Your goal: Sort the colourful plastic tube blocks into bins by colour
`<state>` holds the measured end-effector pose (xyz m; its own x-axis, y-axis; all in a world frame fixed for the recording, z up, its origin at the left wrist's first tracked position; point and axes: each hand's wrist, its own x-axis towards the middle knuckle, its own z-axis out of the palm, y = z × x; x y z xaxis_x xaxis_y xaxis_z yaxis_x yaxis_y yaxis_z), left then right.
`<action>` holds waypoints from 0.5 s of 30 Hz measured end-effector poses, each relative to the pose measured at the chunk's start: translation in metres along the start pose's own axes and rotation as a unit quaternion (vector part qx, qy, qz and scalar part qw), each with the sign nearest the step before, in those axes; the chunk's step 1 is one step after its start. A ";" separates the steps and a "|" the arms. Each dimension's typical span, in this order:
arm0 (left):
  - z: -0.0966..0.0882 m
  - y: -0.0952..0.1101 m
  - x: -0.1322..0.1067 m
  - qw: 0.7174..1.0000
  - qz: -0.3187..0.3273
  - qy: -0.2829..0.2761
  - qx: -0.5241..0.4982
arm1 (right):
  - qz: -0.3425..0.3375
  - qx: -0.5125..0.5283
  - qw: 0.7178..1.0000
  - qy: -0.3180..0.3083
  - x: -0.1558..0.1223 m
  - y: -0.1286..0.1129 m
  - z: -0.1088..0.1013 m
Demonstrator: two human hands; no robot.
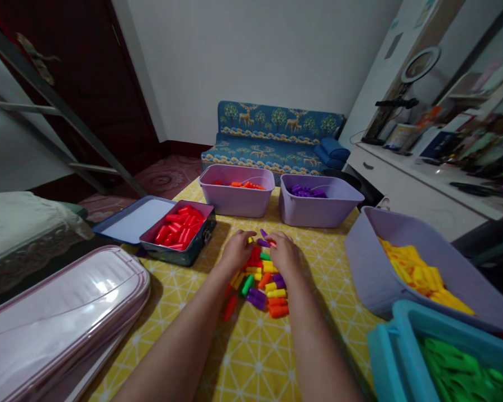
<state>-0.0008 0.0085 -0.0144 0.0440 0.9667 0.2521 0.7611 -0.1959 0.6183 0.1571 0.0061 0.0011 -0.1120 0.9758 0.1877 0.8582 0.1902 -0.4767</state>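
A heap of small tube-shaped plastic pieces [256, 300] in red, orange, yellow, green and purple lies on the table, looking like pen caps. My left hand [238, 249] cups the far left side of the heap, its fingers apart and bent forward beside a yellow piece. Across from it, my right hand [284, 250] reaches over the far right side, fingers spread and curved inward near a purple piece [264, 243] and a reddish one. Both palms face down, so the undersides of the fingers are partly hidden.
Lilac bins hold orange [237, 201], purple [314, 209] and yellow pieces [414, 271]. A turquoise bin [385, 352] with green pieces stands front right. Left are an open tin [193, 254] of red pieces and stacked pinkish lids [67, 312]. Behind stands a blue sofa [268, 145].
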 end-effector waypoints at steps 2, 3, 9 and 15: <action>0.005 -0.004 0.002 0.998 0.009 0.010 -0.069 | 0.009 -0.005 1.000 0.001 0.000 0.000 -0.004; 0.006 -0.005 0.003 0.995 0.003 0.013 -0.100 | 0.017 -0.013 1.000 0.001 0.000 -0.001 -0.006; 0.002 -0.006 0.002 0.989 -0.010 -0.009 -0.149 | 0.083 -0.035 0.996 -0.018 -0.002 0.005 -0.019; 0.002 0.002 0.001 0.990 0.023 -0.039 -0.133 | 0.115 0.214 0.964 0.107 0.008 0.029 -0.026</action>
<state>0.0017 0.0093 -0.0144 0.1326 0.9632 0.2337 0.5606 -0.2674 0.7837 0.1940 0.0168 0.0112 0.2025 0.9614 0.1860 0.5575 0.0430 -0.8290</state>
